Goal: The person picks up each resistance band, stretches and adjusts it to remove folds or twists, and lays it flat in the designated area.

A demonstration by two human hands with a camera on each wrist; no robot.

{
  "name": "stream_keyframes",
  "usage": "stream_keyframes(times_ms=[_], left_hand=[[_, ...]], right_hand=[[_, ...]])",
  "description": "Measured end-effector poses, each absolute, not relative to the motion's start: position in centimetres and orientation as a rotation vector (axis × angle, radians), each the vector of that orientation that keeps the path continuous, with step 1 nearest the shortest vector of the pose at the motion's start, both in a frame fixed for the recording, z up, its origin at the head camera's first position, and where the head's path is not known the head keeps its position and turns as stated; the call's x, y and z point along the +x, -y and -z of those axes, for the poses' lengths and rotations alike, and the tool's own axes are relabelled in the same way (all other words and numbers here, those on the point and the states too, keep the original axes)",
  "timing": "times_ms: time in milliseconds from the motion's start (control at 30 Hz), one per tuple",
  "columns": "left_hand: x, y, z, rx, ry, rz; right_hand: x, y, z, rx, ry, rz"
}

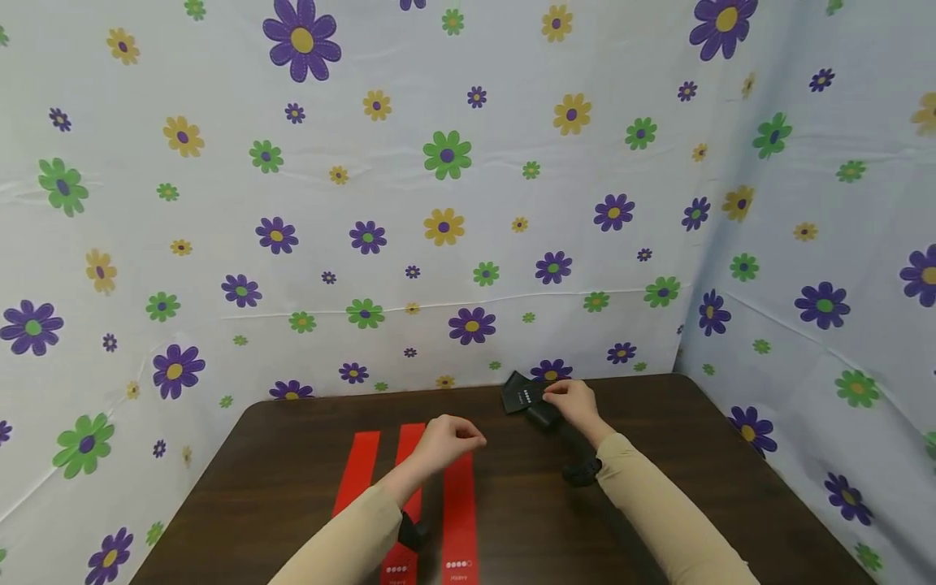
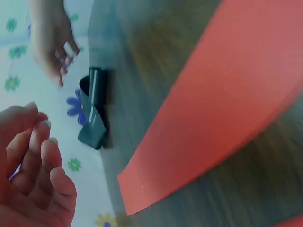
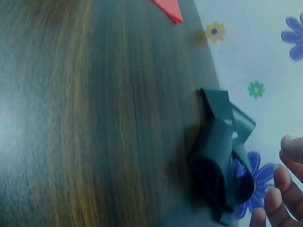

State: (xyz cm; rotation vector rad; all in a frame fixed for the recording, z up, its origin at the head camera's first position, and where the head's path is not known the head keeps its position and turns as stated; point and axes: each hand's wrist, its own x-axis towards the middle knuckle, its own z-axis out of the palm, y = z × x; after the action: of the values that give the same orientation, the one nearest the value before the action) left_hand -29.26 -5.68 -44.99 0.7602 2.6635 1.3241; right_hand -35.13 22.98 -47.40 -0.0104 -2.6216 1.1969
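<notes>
A black resistance band [image 1: 517, 396] lies loosely folded and curled near the table's back edge, its loops showing in the right wrist view. In the head view my right hand [image 1: 575, 403] overlaps its right side; the right wrist view shows the loosely bent fingers [image 3: 274, 201] beside the band, with a gap between. My left hand [image 1: 444, 443] hovers over the red resistance bands, fingers bent, thumb near the fingertips, nothing held. Three flat red strips lie side by side: a left one [image 1: 358, 467], a middle one [image 1: 409, 439] and a right one [image 1: 459, 520].
The dark wooden table [image 1: 526, 520] has rounded back corners. Behind it and on the right hangs a white flower-printed cloth [image 1: 395, 244], close to the back edge. White dots and small lettering mark the near ends of two red strips.
</notes>
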Motion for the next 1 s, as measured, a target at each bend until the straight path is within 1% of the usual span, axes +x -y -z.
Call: stream_keyframes(times_ms=[233, 467, 767, 1000], left_hand=[[-31.9, 4.4, 46.1, 0.493, -2.646, -1.540], [-33.4, 2.6, 46.6, 0.316, -2.566, -1.698], [-34.1, 0.9, 47.0, 0.171, -2.447, -1.857], [-34.6, -0.5, 47.7, 0.159, -2.346, -1.903]], right_hand=[[-35.0, -23.9, 48.1, -0.136, 2.605, -1.239], [-35.0, -24.7, 48.4, -0.227, 2.576, -1.270], [-35.1, -24.3, 48.7, -0.237, 2.543, -1.279], [-35.5, -24.8, 49.1, -0.226, 2.531, -1.246]])
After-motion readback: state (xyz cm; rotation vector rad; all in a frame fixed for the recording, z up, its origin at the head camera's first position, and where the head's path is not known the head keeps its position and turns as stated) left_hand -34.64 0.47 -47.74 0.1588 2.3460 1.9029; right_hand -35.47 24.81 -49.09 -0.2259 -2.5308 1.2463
